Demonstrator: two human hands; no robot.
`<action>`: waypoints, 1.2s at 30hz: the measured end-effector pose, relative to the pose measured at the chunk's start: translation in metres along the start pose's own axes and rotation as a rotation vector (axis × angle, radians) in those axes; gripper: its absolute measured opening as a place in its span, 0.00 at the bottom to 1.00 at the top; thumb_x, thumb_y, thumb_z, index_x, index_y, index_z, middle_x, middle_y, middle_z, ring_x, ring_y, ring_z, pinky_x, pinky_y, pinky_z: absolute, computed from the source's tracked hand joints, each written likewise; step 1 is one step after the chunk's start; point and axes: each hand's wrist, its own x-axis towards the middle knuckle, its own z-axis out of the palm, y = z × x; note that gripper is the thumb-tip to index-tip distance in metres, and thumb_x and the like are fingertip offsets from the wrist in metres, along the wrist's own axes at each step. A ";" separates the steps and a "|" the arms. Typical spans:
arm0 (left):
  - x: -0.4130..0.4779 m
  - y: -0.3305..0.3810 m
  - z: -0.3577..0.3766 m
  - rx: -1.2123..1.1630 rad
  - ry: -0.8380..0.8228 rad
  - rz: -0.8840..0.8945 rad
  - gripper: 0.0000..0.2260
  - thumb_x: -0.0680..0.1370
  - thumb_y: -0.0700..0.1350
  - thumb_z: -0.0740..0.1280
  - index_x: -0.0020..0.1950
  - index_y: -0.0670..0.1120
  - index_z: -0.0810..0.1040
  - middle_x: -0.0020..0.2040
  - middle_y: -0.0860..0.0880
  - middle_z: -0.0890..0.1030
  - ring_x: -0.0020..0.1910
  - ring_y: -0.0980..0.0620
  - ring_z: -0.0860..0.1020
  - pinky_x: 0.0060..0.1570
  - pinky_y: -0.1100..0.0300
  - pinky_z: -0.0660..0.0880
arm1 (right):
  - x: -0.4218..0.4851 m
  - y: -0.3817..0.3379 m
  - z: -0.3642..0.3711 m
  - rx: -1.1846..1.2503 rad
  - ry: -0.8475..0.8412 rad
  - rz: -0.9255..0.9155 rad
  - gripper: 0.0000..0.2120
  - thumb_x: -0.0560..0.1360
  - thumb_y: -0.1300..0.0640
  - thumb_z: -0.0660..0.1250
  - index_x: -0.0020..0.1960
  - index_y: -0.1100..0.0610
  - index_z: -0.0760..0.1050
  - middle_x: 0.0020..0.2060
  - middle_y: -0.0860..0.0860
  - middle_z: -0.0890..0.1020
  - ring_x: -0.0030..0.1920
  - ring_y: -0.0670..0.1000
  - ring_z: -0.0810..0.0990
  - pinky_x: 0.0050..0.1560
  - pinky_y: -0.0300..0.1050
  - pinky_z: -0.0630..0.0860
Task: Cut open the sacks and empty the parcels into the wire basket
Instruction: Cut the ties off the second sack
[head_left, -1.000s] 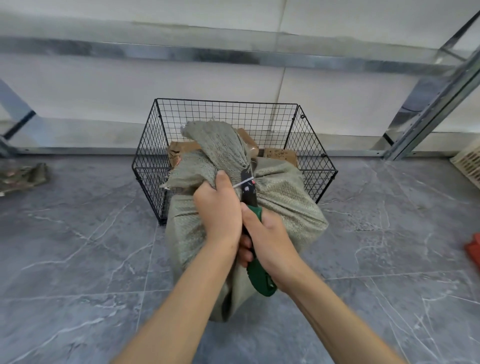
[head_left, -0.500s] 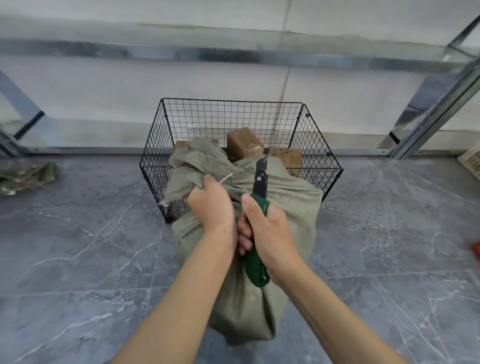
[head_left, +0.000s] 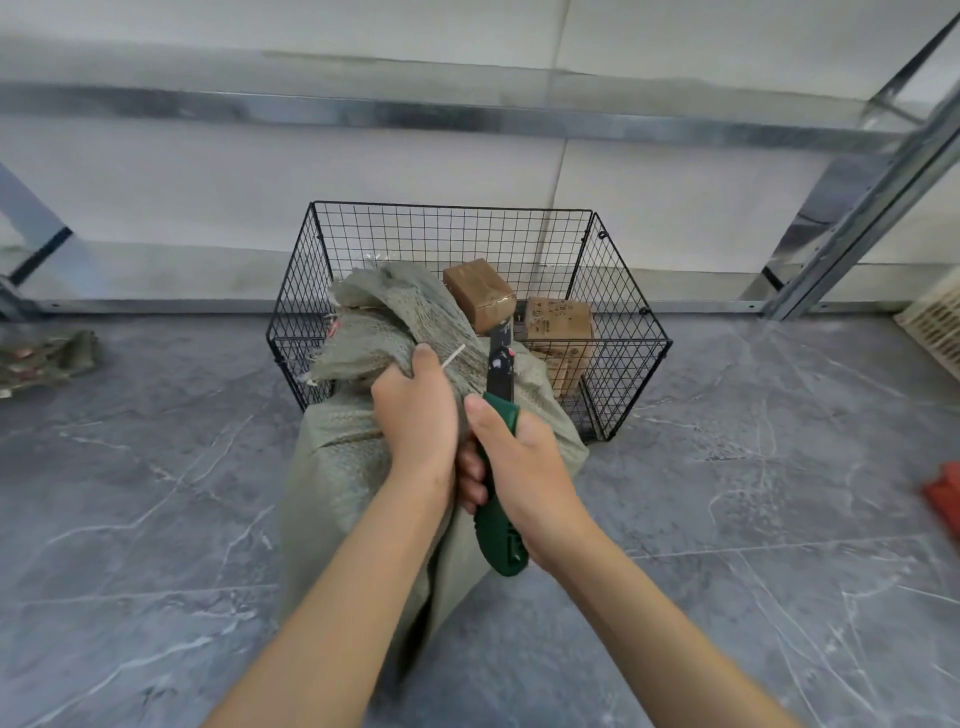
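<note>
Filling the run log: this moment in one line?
left hand grips sack neck | right hand holds knife | wire basket holds parcels

A grey marbled floor (head_left: 156, 519) runs back to a pale wall (head_left: 208, 182), with a metal rail (head_left: 363, 111) crossing it and a slanted metal post (head_left: 857, 208) at the right. A crumpled heap of cloth (head_left: 47, 356) lies far left. At the right edge sit a pale slatted crate (head_left: 935, 322) and something red (head_left: 945, 493).
</note>
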 end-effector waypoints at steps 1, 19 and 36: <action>-0.001 -0.002 0.001 -0.003 -0.006 -0.010 0.11 0.77 0.49 0.61 0.45 0.43 0.75 0.46 0.38 0.80 0.47 0.39 0.80 0.51 0.45 0.76 | 0.001 -0.001 -0.003 -0.012 0.011 -0.004 0.21 0.81 0.53 0.58 0.29 0.55 0.65 0.22 0.51 0.67 0.21 0.50 0.64 0.26 0.44 0.65; -0.033 -0.024 0.028 0.194 -0.193 0.065 0.16 0.79 0.47 0.62 0.32 0.45 0.69 0.31 0.49 0.72 0.31 0.53 0.71 0.34 0.57 0.67 | 0.003 -0.017 -0.046 -0.220 0.279 -0.108 0.09 0.76 0.64 0.63 0.36 0.57 0.73 0.23 0.50 0.71 0.23 0.48 0.67 0.26 0.42 0.67; -0.002 -0.021 0.020 0.173 -0.328 -0.228 0.14 0.77 0.51 0.66 0.52 0.41 0.73 0.46 0.45 0.74 0.47 0.46 0.75 0.52 0.52 0.71 | -0.007 -0.041 -0.073 0.120 0.170 -0.108 0.09 0.77 0.66 0.62 0.40 0.58 0.71 0.23 0.50 0.68 0.22 0.48 0.65 0.25 0.40 0.68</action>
